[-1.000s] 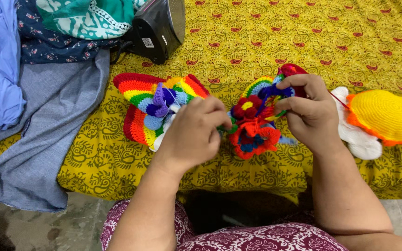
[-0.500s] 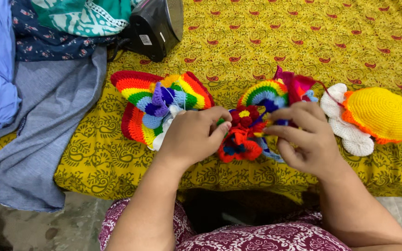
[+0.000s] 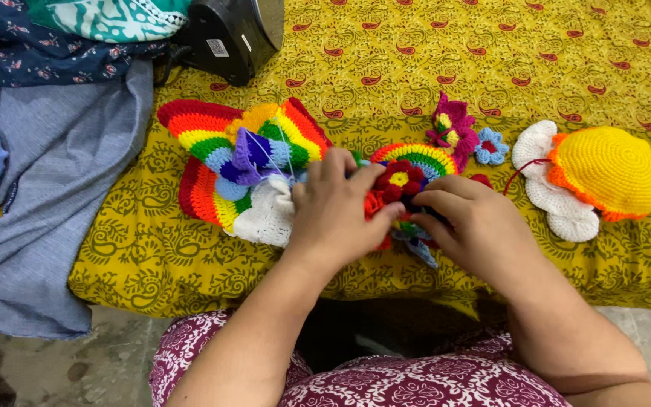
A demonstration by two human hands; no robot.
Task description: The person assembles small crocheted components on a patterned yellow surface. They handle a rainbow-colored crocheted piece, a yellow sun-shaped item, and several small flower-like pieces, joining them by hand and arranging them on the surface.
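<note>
Both hands, left hand (image 3: 333, 211) and right hand (image 3: 472, 226), pinch the red-flowered rainbow crochet piece (image 3: 404, 181) at the yellow bedspread's (image 3: 416, 60) centre; a yellow crochet cap (image 3: 612, 173) lies at three o'clock. Arranging seems underway; a delicate grip is needed.

Both forearms were bare, with no sleeves, rings or bangles showing. The lap wore a maroon garment (image 3: 386, 380) printed all over with pale, white-outlined flower motifs.
</note>
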